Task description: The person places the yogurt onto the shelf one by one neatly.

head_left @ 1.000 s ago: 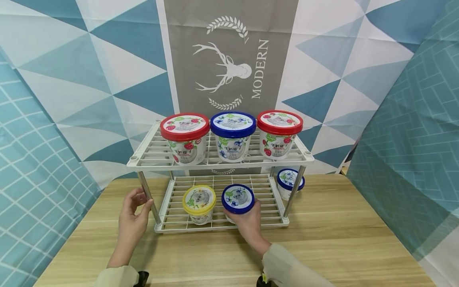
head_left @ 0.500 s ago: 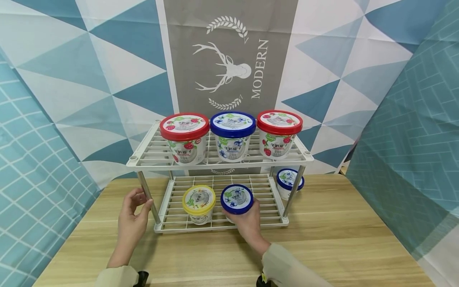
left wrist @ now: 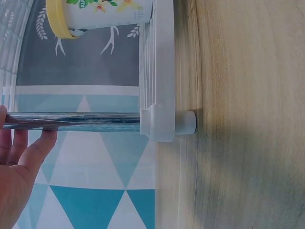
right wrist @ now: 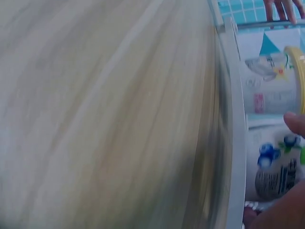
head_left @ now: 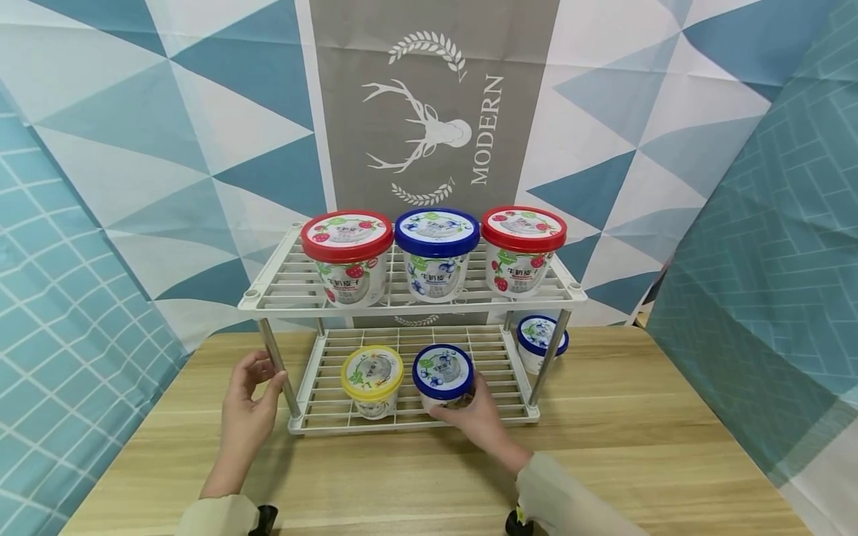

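Note:
My left hand [head_left: 250, 417] holds the front left metal post [left wrist: 86, 122] of a white two-tier rack between thumb and fingers. On the lower shelf [head_left: 409, 429], my right hand [head_left: 477, 415] lies loosely beside a blue-lidded blueberry tub [head_left: 442, 372], its thumb extended across the tub's front. Fingers at the tub's right side are partly hidden. In the right wrist view, the thumb [right wrist: 296, 124] overlaps the edge of this tub's printed side [right wrist: 271, 162]. Left of it stands a yellow-lidded tub [head_left: 372, 381], upright.
Along the top shelf [head_left: 288, 304] stand a red-lidded tub [head_left: 348, 257], a larger blue-lidded tub [head_left: 436, 253] and another red-lidded tub [head_left: 523, 249]. A further blue-lidded tub [head_left: 538, 342] sits on the wooden table [head_left: 637, 424] behind the right post. A patterned cloth [head_left: 167, 149] hangs behind.
My right hand has loosened from the blue-lidded tub, its thumb lower and its wrist shifted right, uncovering more of the tub's front. The left hand and the tubs stay put.

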Available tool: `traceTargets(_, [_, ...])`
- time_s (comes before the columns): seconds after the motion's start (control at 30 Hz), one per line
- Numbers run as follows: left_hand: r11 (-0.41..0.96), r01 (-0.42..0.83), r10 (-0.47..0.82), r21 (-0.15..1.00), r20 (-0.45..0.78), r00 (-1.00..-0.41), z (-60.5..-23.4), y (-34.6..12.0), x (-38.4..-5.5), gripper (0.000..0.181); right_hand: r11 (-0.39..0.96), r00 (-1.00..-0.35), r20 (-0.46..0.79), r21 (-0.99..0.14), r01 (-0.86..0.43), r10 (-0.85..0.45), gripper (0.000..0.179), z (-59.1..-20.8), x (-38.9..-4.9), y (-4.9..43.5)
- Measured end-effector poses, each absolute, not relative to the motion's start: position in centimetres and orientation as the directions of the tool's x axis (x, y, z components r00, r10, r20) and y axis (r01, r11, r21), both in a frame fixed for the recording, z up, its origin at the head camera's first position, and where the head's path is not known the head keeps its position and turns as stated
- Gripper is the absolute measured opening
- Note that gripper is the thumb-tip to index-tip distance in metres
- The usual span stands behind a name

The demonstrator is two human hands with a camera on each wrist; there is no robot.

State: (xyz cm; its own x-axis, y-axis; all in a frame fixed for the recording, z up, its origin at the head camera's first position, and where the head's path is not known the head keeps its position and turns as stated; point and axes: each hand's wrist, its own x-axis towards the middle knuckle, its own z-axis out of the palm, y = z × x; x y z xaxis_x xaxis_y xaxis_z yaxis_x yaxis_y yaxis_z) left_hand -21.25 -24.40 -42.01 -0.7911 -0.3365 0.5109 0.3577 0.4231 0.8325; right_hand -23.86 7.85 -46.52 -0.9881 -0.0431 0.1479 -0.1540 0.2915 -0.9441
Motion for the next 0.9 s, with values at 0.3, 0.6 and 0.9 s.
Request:
traceTargets(0.3, [0.438,0.356,-0.336,0.825,0.518,-0.787,-41.8,-24.3,-21.3,0.038,0.324,-0.990,0.094,-0.938,-0.125,-0.108,0.095,-46.0,-25.0,8.7])
traceTargets(0.6, [0.433,0.370,-0.334,0.822,0.528,-0.781,-41.9,-24.2,-21.4,0.038,0.339,-0.993,0.079,-0.935,-0.106,-0.092,0.093,-45.8,-25.4,8.6])
traceTargets(0.9, [0.427,0.355,-0.346,0.832,0.513,-0.786,-42.1,-24.4,-21.4,0.041,0.318,-0.996,0.092,-0.944,-0.087,0.001,0.094,-46.0,-25.1,7.3])
